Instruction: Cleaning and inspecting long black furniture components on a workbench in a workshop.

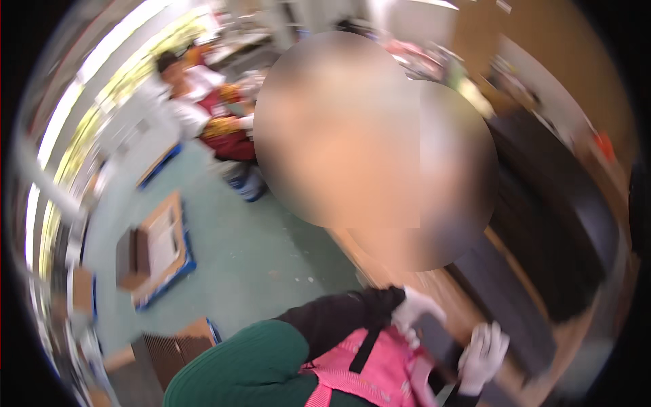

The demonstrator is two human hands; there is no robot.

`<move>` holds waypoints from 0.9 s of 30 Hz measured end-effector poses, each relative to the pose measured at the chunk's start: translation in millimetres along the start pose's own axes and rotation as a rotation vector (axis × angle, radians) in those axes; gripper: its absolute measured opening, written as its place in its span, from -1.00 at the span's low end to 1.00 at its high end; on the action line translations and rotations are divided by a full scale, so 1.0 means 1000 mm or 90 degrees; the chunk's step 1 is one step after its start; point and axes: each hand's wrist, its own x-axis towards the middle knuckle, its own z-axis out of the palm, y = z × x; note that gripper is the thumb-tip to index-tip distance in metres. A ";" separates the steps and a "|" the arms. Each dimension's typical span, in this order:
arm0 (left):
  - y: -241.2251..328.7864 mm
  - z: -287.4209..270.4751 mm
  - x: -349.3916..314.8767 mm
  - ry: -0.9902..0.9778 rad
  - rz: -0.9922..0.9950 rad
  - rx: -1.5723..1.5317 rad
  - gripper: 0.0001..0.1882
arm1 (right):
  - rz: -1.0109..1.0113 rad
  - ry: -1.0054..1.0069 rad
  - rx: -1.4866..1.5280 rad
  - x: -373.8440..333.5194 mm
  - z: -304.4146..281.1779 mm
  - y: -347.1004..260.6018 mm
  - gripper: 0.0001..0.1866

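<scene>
Both my hands wear white gloves at the near end of a wooden table. My left hand (415, 311), below a black sleeve, closes at the edge of a small dark grey piece (437, 339) close to my pink apron (369, 366). My right hand (483, 353) is on the other side of that piece, its fingers extended and slightly apart, with nothing visible in them. A long dark grey strip (512, 315) lies just beyond my right hand. Motion blur softens the finger details.
Longer dark pieces (553, 224) lie along the wooden table (576, 325) on the right. A large blurred patch hides the middle. On the left, a seated person (210, 108) works beyond cardboard-topped blue pallets (163, 261). Brown corrugated stacks (176, 356) stand at lower left.
</scene>
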 end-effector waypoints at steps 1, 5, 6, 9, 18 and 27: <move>0.002 -0.006 -0.008 -0.053 -0.023 0.027 -0.33 | 0.124 -0.020 -0.021 0.024 0.003 -0.064 -0.61; 0.014 -0.021 -0.018 -0.085 -0.020 0.046 -0.22 | -0.151 -0.057 -0.325 0.100 -0.027 -0.219 -0.63; 0.015 -0.019 -0.022 -0.077 -0.021 0.035 -0.20 | -0.146 -0.123 -0.344 0.106 -0.038 -0.245 -0.49; 0.020 -0.013 -0.012 0.006 -0.036 0.062 -0.20 | 0.041 -0.071 -0.367 0.065 -0.050 -0.295 -0.29; 0.012 0.006 -0.003 0.135 0.005 0.099 -0.22 | 0.284 -0.110 -0.493 -0.032 -0.085 -0.330 -0.25; 0.009 0.022 -0.011 0.141 0.012 0.068 -0.18 | 0.245 -0.179 -0.543 -0.022 -0.105 -0.345 -0.28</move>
